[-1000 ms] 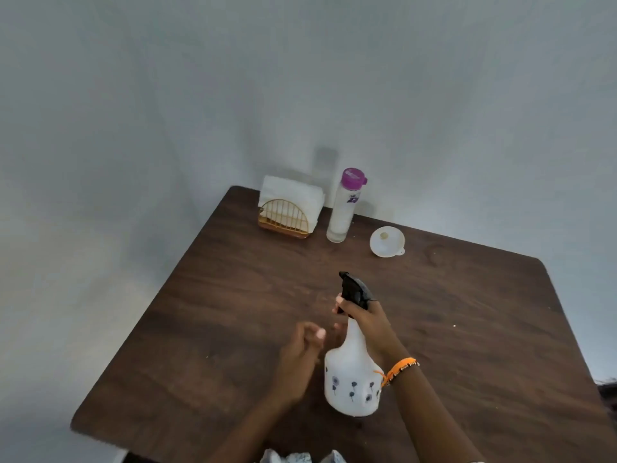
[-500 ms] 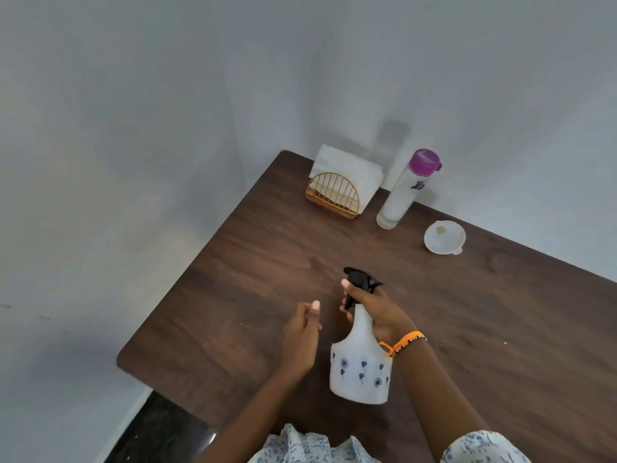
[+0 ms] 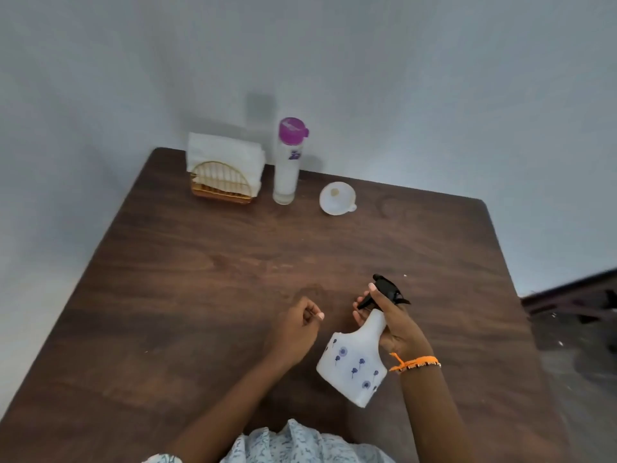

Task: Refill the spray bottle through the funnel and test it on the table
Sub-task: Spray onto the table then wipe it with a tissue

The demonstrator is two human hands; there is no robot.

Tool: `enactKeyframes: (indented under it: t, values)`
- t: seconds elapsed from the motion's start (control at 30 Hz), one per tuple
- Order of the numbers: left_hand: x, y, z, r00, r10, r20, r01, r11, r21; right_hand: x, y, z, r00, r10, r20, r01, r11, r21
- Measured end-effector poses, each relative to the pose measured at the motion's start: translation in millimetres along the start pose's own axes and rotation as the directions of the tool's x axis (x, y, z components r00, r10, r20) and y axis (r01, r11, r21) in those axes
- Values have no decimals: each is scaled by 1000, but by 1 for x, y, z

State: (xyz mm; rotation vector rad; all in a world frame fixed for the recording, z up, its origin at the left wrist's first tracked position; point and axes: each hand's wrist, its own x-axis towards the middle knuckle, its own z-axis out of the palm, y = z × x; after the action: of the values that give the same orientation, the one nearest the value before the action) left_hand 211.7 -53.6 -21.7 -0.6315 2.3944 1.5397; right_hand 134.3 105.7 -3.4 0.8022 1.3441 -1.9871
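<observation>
Spray bottle [image 3: 354,364] sits tilted in the right hand [image 3: 399,332], which is wrapped around its white neck with fingers curled by the black trigger head [image 3: 387,290]; the nozzle points away over the bare middle of the tabletop [image 3: 213,269]. The left hand [image 3: 295,329] hangs just beside it, loosely curled with nothing in it, apart from the bottle. From where things lie, I'd say the step in hand is the test spray, though I cannot tell how full the bottle is. To do it well, keep the nozzle aimed down at the open wood and clear of the napkin holder [image 3: 223,178] at the far edge, squeeze the trigger fully and evenly, and keep the base low enough that the pickup tube stays in liquid. The free hand could steady the body if the grip slips. The funnel [image 3: 337,198] lies near the back beside the tall bottle with the purple cap [image 3: 287,162]. That tall bottle carries a small purple logo, too blurred to read; the spray bottle shows only blue flower prints, no writing
</observation>
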Motion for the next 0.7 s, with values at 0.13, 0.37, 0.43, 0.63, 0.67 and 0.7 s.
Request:
enactKeyframes:
  t: [0.13,0.37,0.43,0.63,0.67,0.7]
  values:
    - [4,11,22,997,47,57,-51,996,71,0,-25,-23,997,49,-60,-46,998,53]
    - [16,19,33,998,5,57,-11,994,111,20,-38,-33,977,107,-183,-99,994,53]
    - [19,22,34,998,0,63,-7,995,98,18,-39,-37,975,146,-166,-137,988,66]
    - [25,30,37,998,11,69,-18,995,95,10,-44,-42,989,-30,-148,30,1000,-6]
    - [25,30,38,997,9,73,-16,996,93,9,-46,-41,986,-77,-149,74,997,-29]
    - [26,32,38,997,11,76,-18,996,92,7,-51,-40,982,-123,-142,114,991,-64]
